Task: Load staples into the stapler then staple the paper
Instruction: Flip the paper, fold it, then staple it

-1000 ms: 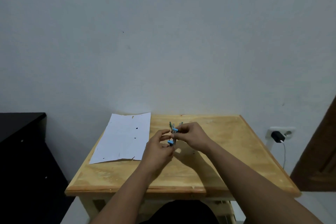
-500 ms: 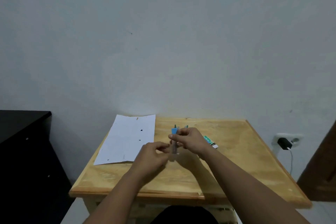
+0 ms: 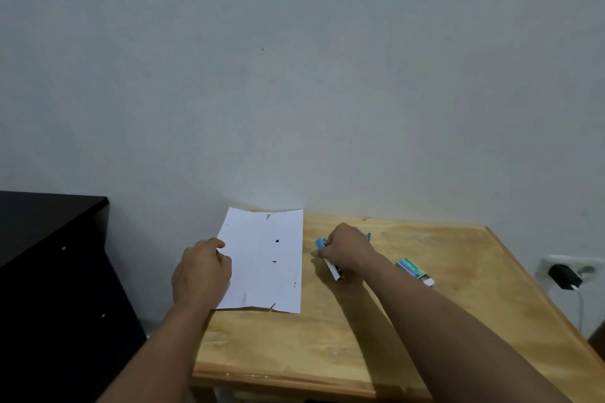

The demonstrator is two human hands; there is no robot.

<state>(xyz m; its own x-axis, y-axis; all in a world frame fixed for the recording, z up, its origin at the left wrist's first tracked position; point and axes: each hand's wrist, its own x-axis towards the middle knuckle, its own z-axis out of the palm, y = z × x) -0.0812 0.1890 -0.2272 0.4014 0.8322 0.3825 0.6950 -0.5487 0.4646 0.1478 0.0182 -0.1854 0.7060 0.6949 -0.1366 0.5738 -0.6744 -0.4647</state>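
Observation:
A white sheet of paper (image 3: pixel 265 258) lies on the left part of the wooden table (image 3: pixel 393 321). My left hand (image 3: pixel 201 271) rests at the paper's left edge with curled fingers; whether it pinches the edge cannot be told. My right hand (image 3: pixel 347 247) grips a small blue and metal stapler (image 3: pixel 330 260) just right of the paper, low over the table. A green and white staple box (image 3: pixel 415 271) lies on the table right of my right forearm.
A black cabinet (image 3: pixel 52 271) stands left of the table. A wall socket with a black charger (image 3: pixel 564 275) and white cable is at the right. The grey wall runs right behind the table's far edge.
My left hand has let go of the stapler and moved left to the paper's edge. My right hand has lowered the stapler toward the table beside the paper. The view has shifted left.

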